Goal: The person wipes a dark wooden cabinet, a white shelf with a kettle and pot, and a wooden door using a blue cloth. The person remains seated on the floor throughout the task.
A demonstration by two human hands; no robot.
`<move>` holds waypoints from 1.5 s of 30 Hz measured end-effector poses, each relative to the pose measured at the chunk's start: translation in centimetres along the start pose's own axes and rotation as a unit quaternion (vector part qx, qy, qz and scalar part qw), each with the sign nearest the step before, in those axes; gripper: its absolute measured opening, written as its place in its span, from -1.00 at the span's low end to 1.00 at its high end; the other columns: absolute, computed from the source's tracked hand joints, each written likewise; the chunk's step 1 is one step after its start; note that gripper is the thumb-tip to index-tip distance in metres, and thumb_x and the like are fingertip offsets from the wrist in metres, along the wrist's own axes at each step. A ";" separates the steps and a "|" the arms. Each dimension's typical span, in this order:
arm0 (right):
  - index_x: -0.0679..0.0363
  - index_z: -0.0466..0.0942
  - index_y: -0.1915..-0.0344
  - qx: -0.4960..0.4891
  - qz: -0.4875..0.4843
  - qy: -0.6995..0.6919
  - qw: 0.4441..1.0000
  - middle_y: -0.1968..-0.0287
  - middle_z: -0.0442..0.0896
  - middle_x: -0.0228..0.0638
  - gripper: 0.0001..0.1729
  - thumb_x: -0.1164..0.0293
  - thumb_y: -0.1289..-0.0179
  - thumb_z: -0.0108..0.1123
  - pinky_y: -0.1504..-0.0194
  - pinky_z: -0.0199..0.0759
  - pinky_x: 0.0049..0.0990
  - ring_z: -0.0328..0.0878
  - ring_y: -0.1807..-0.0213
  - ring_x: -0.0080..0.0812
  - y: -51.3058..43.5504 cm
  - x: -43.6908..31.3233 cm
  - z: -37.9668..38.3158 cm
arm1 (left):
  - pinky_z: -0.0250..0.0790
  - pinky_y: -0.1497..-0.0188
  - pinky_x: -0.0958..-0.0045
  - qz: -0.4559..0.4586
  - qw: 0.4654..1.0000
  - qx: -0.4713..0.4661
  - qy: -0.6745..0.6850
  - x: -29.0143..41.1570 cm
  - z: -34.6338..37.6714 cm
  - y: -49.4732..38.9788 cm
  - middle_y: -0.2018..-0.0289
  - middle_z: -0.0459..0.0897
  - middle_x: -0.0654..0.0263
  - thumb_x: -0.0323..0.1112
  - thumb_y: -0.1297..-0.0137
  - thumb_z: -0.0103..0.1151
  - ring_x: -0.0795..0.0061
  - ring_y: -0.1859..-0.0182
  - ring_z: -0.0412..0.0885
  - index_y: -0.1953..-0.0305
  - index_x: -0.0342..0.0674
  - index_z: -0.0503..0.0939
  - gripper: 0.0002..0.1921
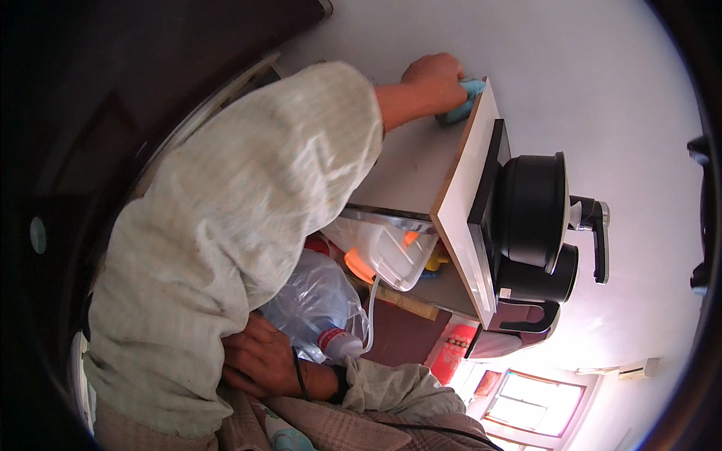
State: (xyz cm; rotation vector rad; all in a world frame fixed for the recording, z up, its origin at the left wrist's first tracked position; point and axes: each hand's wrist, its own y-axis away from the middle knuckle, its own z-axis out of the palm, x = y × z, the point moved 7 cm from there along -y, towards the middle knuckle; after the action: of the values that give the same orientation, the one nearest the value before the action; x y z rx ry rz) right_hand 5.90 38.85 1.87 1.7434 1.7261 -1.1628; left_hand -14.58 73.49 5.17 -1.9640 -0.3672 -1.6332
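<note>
My left hand [431,79] grips a blue-green cloth [465,101], pressed against the upper part of the white side panel [414,163] of a cabinet, near the edge of its top board. The light sleeve of that arm stretches across the view. Low in the view my right hand [262,358] lies bent near my body, a dark cord over its wrist; the left sleeve hides part of its fingers. Beside it is a large clear plastic water bottle [316,287]. A bottle neck with a red-and-white cap [338,341] and a white tube [372,315] are close by.
On the cabinet top stand a black base [488,191], a black pot [533,211], a black kettle [536,273] and a black spout [601,242]. A translucent plastic box [392,256] with orange clips sits in the open cabinet. The white wall [564,84] rises behind.
</note>
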 end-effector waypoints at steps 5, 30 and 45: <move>0.22 0.60 0.08 0.005 -0.005 0.002 1.000 0.00 0.64 -0.20 -0.67 0.46 -0.12 0.39 -0.23 0.42 -0.03 0.60 -0.10 -0.06 -0.1 -0.2 -0.1 | 0.50 0.14 0.11 0.016 0.994 0.040 -0.104 -4.5 0.8 0.0 0.27 0.74 -0.01 -0.20 -0.15 0.30 0.02 0.18 0.72 0.21 -0.25 0.72 -0.73; 0.21 0.61 0.08 -0.014 0.005 0.003 1.000 -0.03 0.66 -0.20 -0.70 0.43 -0.15 0.32 -0.34 0.39 0.04 0.59 -0.18 -0.05 0.1 0.2 0.8 | 0.53 0.01 0.08 0.000 0.997 0.004 -0.075 -11.3 0.8 2.8 0.15 0.74 -0.01 -0.26 -0.18 0.26 -0.06 0.05 0.68 0.11 -0.22 0.73 -0.72; 0.21 0.64 0.14 -0.006 0.024 -0.007 1.000 -0.03 0.71 -0.21 -0.69 0.49 -0.07 0.47 -0.30 0.42 -0.02 0.65 -0.15 -0.12 -0.4 0.0 0.5 | 0.45 0.16 0.26 0.089 0.990 -0.045 0.096 -9.4 -2.1 13.1 0.31 0.65 -0.06 -0.33 -0.22 0.29 0.18 0.27 0.66 0.13 -0.37 0.63 -0.73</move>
State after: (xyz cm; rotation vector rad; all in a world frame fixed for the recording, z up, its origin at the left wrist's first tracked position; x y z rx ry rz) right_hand 5.43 38.56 1.68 1.7555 1.6704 -1.1380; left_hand -11.38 62.99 -6.82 -1.8263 -0.0430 -1.7278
